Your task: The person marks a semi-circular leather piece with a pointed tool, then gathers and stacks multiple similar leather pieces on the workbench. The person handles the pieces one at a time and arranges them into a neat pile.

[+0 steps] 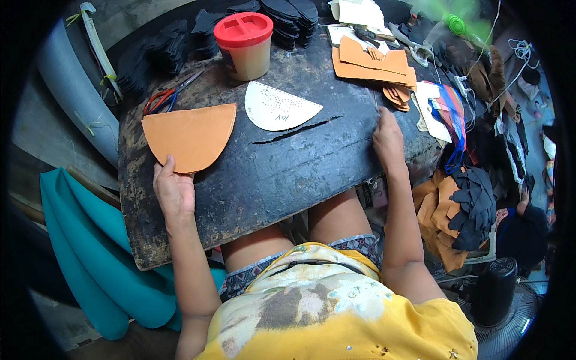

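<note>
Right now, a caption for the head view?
Left hand on orange leather piece; right hand resting on dark work board.

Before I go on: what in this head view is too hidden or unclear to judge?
- Right hand: fingertips curl downward, so any thin tool held is too small to tell.
- Orange piece: lower edge covered by the left hand.
- Scissors: blades run under black cutouts.
- Right rim clutter: bent and dark.

An orange leather piece (189, 136), a cream template (277, 107), a red-lidded jar (245, 45), a black board (288, 162).
</note>
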`<state>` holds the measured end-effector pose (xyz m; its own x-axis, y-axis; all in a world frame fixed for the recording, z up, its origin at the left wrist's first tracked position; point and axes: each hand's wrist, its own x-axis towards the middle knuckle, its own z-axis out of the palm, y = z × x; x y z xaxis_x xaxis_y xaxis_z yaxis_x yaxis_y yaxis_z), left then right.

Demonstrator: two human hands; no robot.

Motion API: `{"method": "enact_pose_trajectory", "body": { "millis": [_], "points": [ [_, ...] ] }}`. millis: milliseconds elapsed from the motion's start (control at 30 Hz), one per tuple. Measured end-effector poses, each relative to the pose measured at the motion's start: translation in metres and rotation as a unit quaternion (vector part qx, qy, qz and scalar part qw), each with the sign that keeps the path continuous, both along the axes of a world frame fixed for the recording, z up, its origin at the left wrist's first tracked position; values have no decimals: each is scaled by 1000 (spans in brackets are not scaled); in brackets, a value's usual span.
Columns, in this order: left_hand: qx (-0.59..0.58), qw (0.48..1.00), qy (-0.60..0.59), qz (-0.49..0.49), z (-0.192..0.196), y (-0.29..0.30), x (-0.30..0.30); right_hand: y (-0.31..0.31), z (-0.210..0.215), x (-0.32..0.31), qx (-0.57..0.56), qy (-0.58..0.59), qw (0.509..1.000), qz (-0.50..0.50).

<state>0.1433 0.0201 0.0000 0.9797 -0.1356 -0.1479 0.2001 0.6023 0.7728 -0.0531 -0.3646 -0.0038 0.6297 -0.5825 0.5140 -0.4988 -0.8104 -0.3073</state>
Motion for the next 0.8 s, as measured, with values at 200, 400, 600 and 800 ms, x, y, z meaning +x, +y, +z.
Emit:
{"method": "enact_pose_trajectory", "body": {
  "millis": [200, 400, 600, 800],
  "points": [
    [-24, 1000, -6, -4, 0, 2, 1, -3, 17, 74, -4, 30, 999, 37],
    [-21, 1000, -8, -6, 6, -1, -4, -9, 2, 118, -38, 53, 997, 43],
    [-33, 999, 13, -29, 10, -1, -5, -12, -16, 115, -83, 49, 995, 38],
    [-53, 997, -8, -64, 8, -1, -9, -11, -14, 115, -128, 39, 991, 10]
  ]
}}
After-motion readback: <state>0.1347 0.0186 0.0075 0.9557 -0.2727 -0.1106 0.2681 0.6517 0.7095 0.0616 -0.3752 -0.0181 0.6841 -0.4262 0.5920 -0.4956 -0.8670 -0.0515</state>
